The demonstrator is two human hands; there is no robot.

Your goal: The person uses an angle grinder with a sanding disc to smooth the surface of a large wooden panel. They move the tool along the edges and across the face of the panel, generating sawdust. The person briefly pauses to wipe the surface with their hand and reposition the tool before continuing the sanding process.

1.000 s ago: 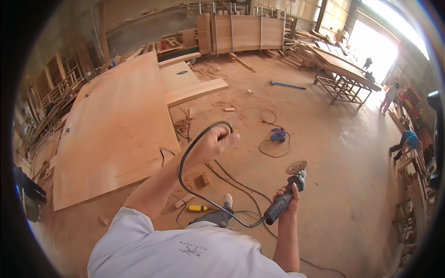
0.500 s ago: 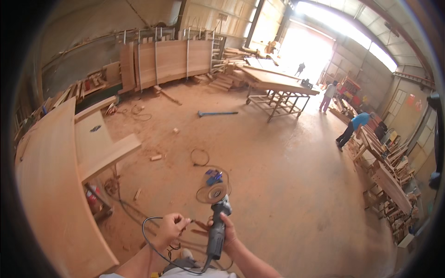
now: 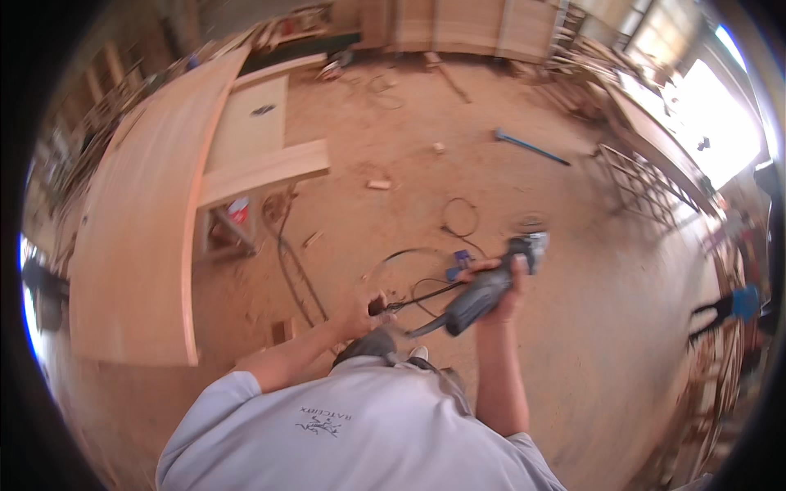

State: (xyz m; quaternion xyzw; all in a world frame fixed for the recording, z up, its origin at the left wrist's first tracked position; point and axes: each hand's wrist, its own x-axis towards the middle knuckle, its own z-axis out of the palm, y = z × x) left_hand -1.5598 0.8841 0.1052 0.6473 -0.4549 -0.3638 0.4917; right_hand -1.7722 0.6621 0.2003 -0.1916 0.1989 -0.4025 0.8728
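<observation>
My right hand [image 3: 509, 299] is wrapped around the dark grey body of an angle grinder [image 3: 481, 301], its disc end tilted up to the right. The disc is blurred. Lower and to the left, my left hand [image 3: 360, 316] is closed on a black power cord [image 3: 426, 296], with a dark thick part showing at the fingers; whether that is the plug is not clear. The cord stretches between the two hands. Both hands are held in front of my body above the dusty floor.
A large wooden slab [image 3: 147, 237] stands at the left with a thick beam [image 3: 270, 172] beside it. On the floor lie a blue bar [image 3: 532, 146], looped cable [image 3: 461, 217] and a small blue item [image 3: 460, 262]. A person in blue [image 3: 743, 303] is far right.
The view has tipped down and swung, so the slab and floor items sit further right. The grinder has tilted from nearly upright to leaning right. Both hands keep their hold.
</observation>
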